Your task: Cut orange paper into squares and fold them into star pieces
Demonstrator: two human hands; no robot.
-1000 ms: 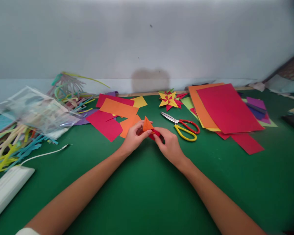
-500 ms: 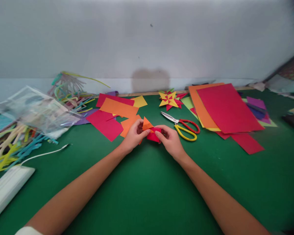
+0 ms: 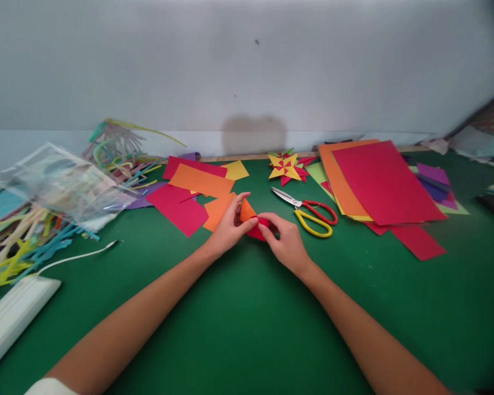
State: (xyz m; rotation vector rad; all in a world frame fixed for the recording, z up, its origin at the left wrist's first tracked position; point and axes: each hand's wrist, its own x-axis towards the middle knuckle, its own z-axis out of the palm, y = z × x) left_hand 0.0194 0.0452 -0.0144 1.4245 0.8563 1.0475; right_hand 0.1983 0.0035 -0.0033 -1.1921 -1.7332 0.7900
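A small folded paper piece in red and orange [image 3: 256, 232] is held between my two hands above the green table. My left hand [image 3: 230, 226] grips its left side, the thumb pressed on the middle and the index finger raised beside the pointed orange part. On the other side, my right hand [image 3: 283, 237] pinches the red part between thumb and fingers. Fingers cover much of the piece, so its folds are partly hidden. Scissors [image 3: 310, 211] with one red and one yellow handle lie half open just right of my hands.
Folded paper stars [image 3: 286, 166] lie near the wall. Loose coloured sheets [image 3: 181, 208] spread to the left, with a stack of red and orange paper [image 3: 387, 181] on the right. Paper strips [image 3: 28, 247], a clear plastic bag [image 3: 69, 178] and a white power strip [image 3: 18, 315] occupy the far left.
My left index finger has lifted and straightened away from the paper. The folded piece has turned slightly, and my right fingers have shifted inward over its red part.
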